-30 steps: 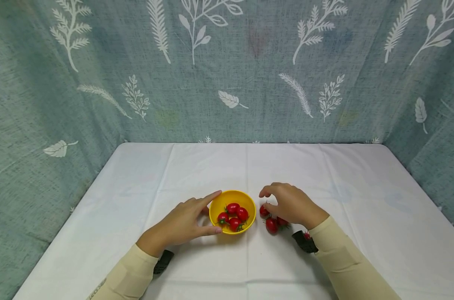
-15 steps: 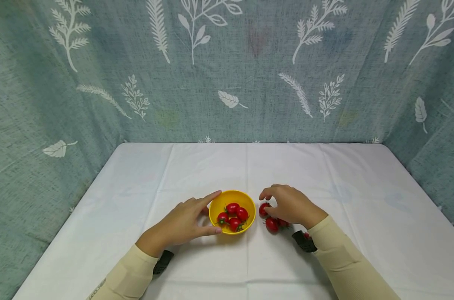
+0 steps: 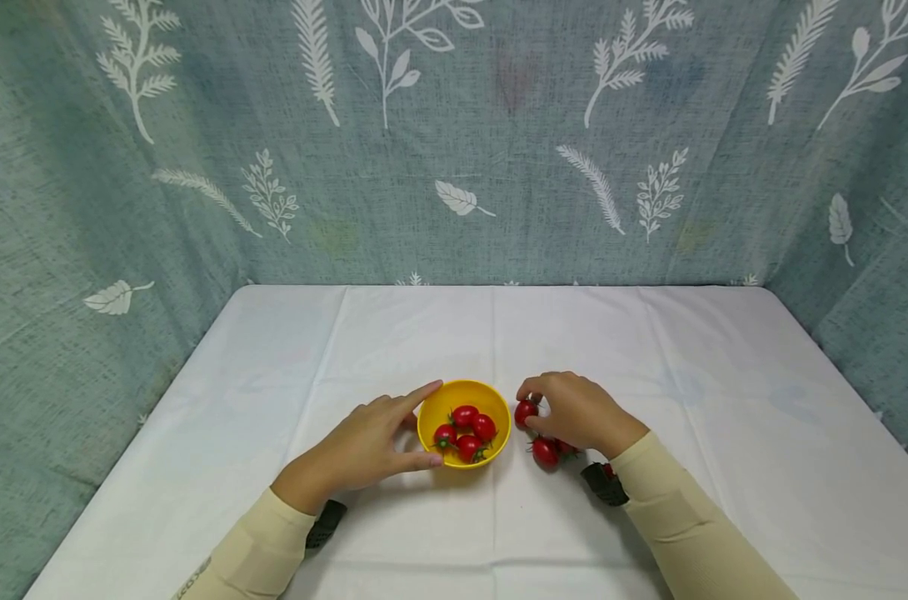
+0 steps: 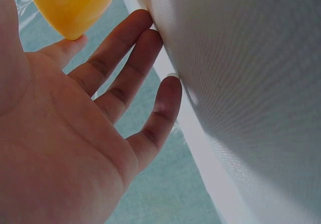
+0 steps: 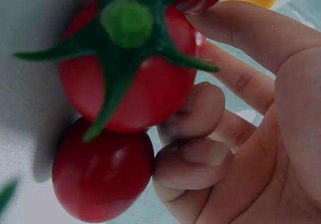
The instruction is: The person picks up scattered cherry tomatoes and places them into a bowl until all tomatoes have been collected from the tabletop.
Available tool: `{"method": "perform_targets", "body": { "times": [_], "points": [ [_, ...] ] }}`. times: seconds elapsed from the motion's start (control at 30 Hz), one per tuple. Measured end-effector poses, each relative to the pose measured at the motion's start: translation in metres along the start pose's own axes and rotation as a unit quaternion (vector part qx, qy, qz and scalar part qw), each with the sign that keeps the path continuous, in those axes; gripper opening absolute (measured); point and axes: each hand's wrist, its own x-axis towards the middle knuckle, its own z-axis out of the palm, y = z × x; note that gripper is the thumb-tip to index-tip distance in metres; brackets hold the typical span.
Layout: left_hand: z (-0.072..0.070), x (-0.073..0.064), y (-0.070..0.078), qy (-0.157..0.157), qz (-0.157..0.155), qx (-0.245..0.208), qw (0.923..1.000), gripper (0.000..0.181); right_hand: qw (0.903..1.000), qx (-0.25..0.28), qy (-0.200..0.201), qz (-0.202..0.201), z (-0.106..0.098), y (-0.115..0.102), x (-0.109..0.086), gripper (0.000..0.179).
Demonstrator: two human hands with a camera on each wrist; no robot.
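A yellow bowl (image 3: 464, 395) with several red cherry tomatoes (image 3: 485, 428) in it stands on the white cloth. My left hand (image 3: 367, 446) spans its left side, index fingertip at the far rim and thumb at the near rim. In the left wrist view the other fingers (image 4: 120, 83) stretch out loosely beside the cloth. Right of the bowl, my right hand (image 3: 581, 414) pinches a cherry tomato (image 3: 525, 414) between thumb and index finger. In the right wrist view, its other fingers curl beside a green-stemmed tomato (image 5: 165, 88) and another tomato (image 5: 103, 176).
More cherry tomatoes (image 3: 546, 452) lie below the right hand, some partly hidden by it. Another bit of red shows by the black wrist camera (image 3: 605, 485). A grey-green curtain (image 3: 454, 167) with white leaf prints surrounds the table (image 3: 394, 333) at the back and sides.
My right thumb and index finger have closed on the tomato nearest the bowl, which has shifted slightly left. The right hand has come a little lower. The left hand and bowl stay put.
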Motion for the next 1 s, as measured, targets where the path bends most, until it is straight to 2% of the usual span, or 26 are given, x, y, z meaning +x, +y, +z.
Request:
{"method": "perform_targets", "body": {
  "times": [0.47, 1.0],
  "points": [
    [0.0000, 0.0002, -0.0001, -0.002, 0.004, -0.004, 1.0000, 0.096, 0.9998, 0.007, -0.007, 0.018, 0.0030, -0.0016, 0.0019, 0.031],
    [0.0001, 0.0003, -0.0010, -0.002, 0.002, -0.003, 1.0000, 0.096, 0.9999, -0.013, 0.010, -0.004, -0.0015, -0.0073, -0.0022, 0.029]
  ]
}}
